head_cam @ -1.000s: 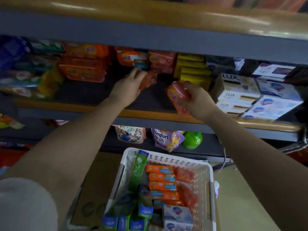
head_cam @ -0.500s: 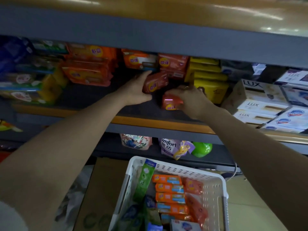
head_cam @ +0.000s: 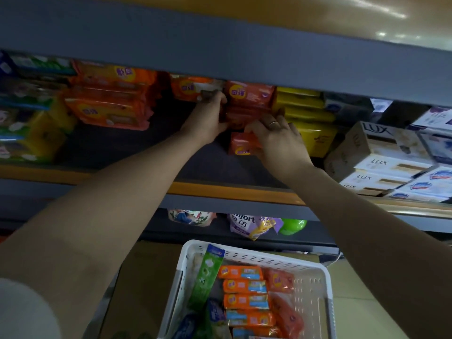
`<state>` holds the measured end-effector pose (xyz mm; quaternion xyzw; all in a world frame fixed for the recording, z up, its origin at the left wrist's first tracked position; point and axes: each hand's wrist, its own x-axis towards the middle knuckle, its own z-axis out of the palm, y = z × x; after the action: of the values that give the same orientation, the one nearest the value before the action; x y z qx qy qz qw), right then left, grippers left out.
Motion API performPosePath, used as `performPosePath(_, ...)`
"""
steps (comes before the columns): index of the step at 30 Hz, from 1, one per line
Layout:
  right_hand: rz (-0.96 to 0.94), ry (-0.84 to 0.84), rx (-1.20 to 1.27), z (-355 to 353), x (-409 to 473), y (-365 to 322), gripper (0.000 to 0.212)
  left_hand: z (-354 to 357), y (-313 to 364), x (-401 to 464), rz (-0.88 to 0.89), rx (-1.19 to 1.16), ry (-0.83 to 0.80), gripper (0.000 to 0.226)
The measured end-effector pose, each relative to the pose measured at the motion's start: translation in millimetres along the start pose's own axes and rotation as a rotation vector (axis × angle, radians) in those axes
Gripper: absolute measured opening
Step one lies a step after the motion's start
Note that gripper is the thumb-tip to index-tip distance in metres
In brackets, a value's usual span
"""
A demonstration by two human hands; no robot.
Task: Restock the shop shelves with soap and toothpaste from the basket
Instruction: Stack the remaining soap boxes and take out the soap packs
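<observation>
Restock partly done: basket (head_cam: 325, 289) holds much stock.
Nearest, many soaps (head_cam: 244, 287) and a toothpaste box (head_cam: 206, 277) wait in it. Beyond, on the shelf (head_cam: 137, 148), right hand (head_cam: 278, 140) grips one soap bar (head_cam: 241, 144), now set lower; left hand (head_cam: 208, 118) has moved in to hold the stack (head_cam: 247, 104).

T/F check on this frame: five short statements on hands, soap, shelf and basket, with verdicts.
1. Both hands are at the shelf, not in the basket. True: left hand and right hand are at the orange soap stack.
2. The right hand holds a green toothpaste box. False: it grips an orange soap pack.
3. The white basket is empty. False: orange soap and a green box lie in it.
4. LUX boxes sit right of the hands. True.
5. Yellow packs are left of the orange stack. False: right of it.
</observation>
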<state>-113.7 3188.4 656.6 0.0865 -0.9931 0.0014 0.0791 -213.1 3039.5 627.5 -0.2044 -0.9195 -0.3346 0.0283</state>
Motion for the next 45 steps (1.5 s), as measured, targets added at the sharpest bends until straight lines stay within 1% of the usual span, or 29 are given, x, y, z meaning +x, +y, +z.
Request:
performPosePath(3,0.060,0.049,-0.051,3.3,8.8,-3.3,0.042,-9.8,-4.6,-8.0,0.015,0.010,-0.015,0.048)
performPosePath(6,0.139,-0.029,-0.076,0.0,16.3,-7.0,0.041,-33.6,-7.4,-27.0,0.074,0.137,0.035,0.038)
performPosePath(8,0.176,-0.061,-0.088,0.4,18.3,-11.1,0.040,-49.8,-4.3,-39.6,0.180,0.256,0.063,0.029)
performPosePath(11,0.174,0.043,-0.056,1.6,6.5,-16.4,0.031,-65.8,8.6,-59.3,0.368,0.434,0.067,0.025)
performPosePath(13,0.172,0.106,-0.109,-7.4,-16.1,-13.8,0.025,-69.3,16.9,-74.0,0.497,0.565,0.029,0.020)
performPosePath(16,0.072,0.271,-0.135,-16.7,-73.5,-2.7,0.012,-66.9,35.6,-105.8,0.597,0.684,-0.008,0.016)
performPosePath(18,0.042,0.309,-0.101,-20.7,-117.2,5.6,0.006,-56.7,53.9,-132.8,0.659,0.724,-0.012,0.014)
performPosePath(20,0.046,0.212,-0.081,-14.8,-163.1,12.5,0.002,-33.4,67.5,-161.2,0.717,0.678,-0.049,0.013)
performPosePath(21,0.053,0.110,-0.066,-7.0,-185.2,14.1,0.003,-18.8,71.7,-175.6,0.736,0.638,-0.081,0.016)
performPosePath(23,0.095,-0.147,-0.025,14.0,-223.1,15.5,0.007,11.8,75.7,-201.2,0.742,0.578,-0.191,0.019)
performPosePath(24,0.118,-0.275,-0.002,26.7,-238.7,14.8,0.008,26.8,75.9,-212.6,0.737,0.584,-0.262,0.015)
performPosePath(25,0.153,-0.434,0.022,39.4,-251.0,12.5,0.020,42.3,73.8,-222.5,0.733,0.609,-0.346,0.006)
performPosePath(26,0.170,-0.590,0.020,51.2,-261.5,10.3,0.028,57.5,70.5,-231.2,0.718,0.648,-0.426,0.009)
performPosePath(27,0.181,-0.707,0.030,63.5,-270.7,7.6,0.029,71.9,65.6,-238.9,0.711,0.698,-0.497,0.019)
performPosePath(28,0.183,-0.753,0.054,78.6,-278.0,6.4,0.027,83.4,61.0,-245.2,0.677,0.742,-0.551,0.026)
performPosePath(30,0.248,-0.792,0.197,106.7,-284.8,1.2,0.025,104.0,51.6,-251.9,0.639,0.771,-0.591,0.034)
performPosePath(32,0.340,-0.809,0.323,140.5,-289.3,-4.6,0.025,122.6,44.2,-252.0,0.628,0.767,-0.600,0.037)
performPosePath(34,0.452,-0.830,0.388,168.9,-292.6,-6.4,0.022,141.8,39.0,-250.7,0.594,0.763,-0.625,0.039)
performPosePath(35,0.474,-0.848,0.369,175.8,-293.3,-6.1,0.022,152.5,35.5,-249.9,0.583,0.766,-0.638,0.038)
performPosePath(37,0.461,-0.877,0.299,184.2,-294.9,-3.9,0.029,173.5,30.8,-248.7,0.591,0.792,-0.652,0.035)
performPosePath(40,0.434,-0.877,0.239,191.6,-295.1,2.7,0.034,199.2,33.5,-248.2,0.637,0.843,-0.628,0.023)
performPosePath(43,0.420,-0.885,0.179,175.5,-286.5,3.2,0.034,223.1,39.1,-249.6,0.685,0.860,-0.615,0.020)
performPosePath(45,0.370,-0.894,0.127,154.0,-283.4,3.9,0.037,239.8,40.9,-250.7,0.685,0.844,-0.614,0.022)
